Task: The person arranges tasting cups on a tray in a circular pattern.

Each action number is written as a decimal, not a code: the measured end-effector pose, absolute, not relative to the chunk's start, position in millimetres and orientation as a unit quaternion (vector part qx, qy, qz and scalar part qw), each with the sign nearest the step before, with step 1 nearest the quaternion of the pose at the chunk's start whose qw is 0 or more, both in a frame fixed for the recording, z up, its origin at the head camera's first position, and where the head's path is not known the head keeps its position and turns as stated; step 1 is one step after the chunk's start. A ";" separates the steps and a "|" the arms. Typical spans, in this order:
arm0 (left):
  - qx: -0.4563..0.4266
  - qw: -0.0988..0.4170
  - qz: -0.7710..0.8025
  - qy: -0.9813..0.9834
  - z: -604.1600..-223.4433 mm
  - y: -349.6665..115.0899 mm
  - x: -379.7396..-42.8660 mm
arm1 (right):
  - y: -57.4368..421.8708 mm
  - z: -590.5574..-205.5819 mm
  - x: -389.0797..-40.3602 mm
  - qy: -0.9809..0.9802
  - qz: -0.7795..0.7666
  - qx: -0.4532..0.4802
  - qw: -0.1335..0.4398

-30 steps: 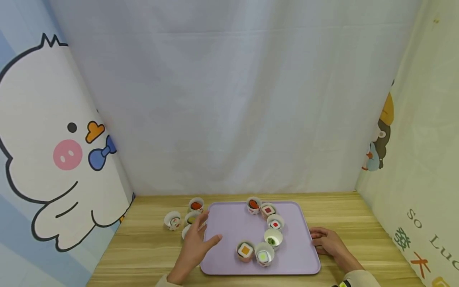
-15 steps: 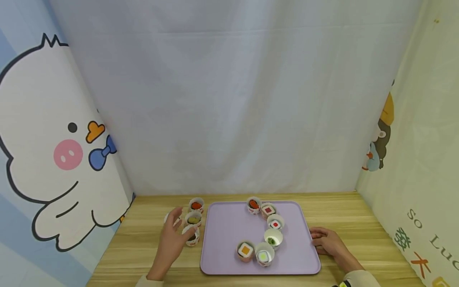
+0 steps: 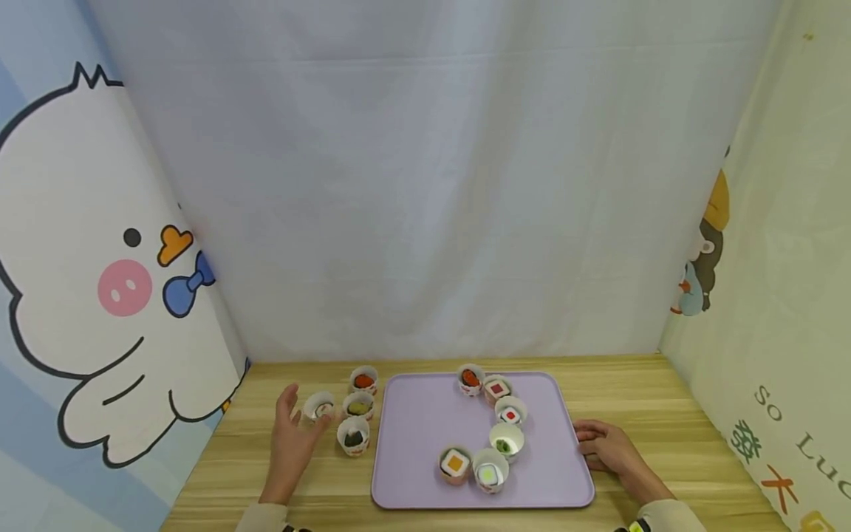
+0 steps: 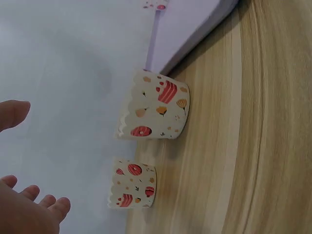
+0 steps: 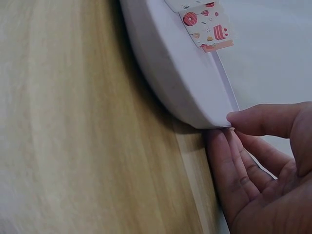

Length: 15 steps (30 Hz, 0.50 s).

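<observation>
My left hand [image 3: 290,445] is spread beside a white paper baking cup [image 3: 321,408] at the left, thumb and fingers apart at its near side. A pale sushi-like piece sits in this cup. In the left wrist view the thumb [image 4: 13,114] stands well away from the fingers, and two printed cups, a larger [image 4: 158,105] and a smaller [image 4: 134,185], show on the table. My right hand [image 3: 613,452] pinches the right rim of a lilac tray [image 3: 419,414], its thumb [image 5: 261,119] on top and fingers underneath.
Just left of the tray stand cups with an orange-red filling [image 3: 363,381], a yellow-green one [image 3: 360,408] and a dark one [image 3: 354,437]. Several filled cups form a curve on the tray, including an orange-centred one [image 3: 455,465]. A white curtain [image 3: 425,222] hangs behind the wooden table.
My left hand has moved left, from the tray's left edge past the near cups to the leftmost cup. The right hand keeps its grip on the tray rim.
</observation>
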<state>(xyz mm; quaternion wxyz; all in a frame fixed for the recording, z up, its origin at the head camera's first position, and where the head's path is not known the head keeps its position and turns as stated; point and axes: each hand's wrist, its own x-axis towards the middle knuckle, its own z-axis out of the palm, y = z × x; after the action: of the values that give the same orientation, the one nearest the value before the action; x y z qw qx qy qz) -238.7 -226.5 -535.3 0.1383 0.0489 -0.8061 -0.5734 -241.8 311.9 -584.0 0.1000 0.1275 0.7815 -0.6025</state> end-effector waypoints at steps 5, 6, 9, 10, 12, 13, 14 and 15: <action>0.071 0.129 -0.579 -0.802 -549.4 -238.9 -248.1 | 311.4 -584.0 -241.3 0.779 -0.606 0.126 0.100; 0.073 0.121 -0.578 -0.804 -552.1 -240.8 -249.8 | 311.0 -583.5 -241.1 0.778 -0.607 0.129 0.100; 0.074 0.096 -0.576 -0.808 -560.2 -245.0 -254.0 | 310.7 -582.5 -240.7 0.780 -0.605 0.128 0.101; 0.075 0.089 -0.577 -0.809 -562.9 -246.0 -255.4 | 310.7 -582.0 -240.5 0.781 -0.603 0.127 0.101; 0.077 0.079 -0.579 -0.808 -568.0 -247.5 -258.2 | 310.5 -581.9 -240.4 0.781 -0.603 0.129 0.098; 0.078 0.076 -0.578 -0.809 -570.4 -248.2 -259.7 | 310.6 -582.3 -240.5 0.781 -0.603 0.129 0.097; 0.078 0.077 -0.576 -0.810 -572.9 -248.7 -261.3 | 310.7 -582.2 -240.4 0.782 -0.602 0.124 0.097; 0.079 0.077 -0.577 -0.809 -574.9 -249.1 -262.9 | 310.5 -582.3 -240.3 0.782 -0.603 0.128 0.096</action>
<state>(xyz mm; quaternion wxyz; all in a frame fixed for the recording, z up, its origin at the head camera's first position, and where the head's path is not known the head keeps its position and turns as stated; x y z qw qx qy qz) -262.9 -249.1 -574.9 0.0772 0.0786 -0.8094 -0.5769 -240.3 310.5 -582.3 0.0962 0.1279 0.7816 -0.6029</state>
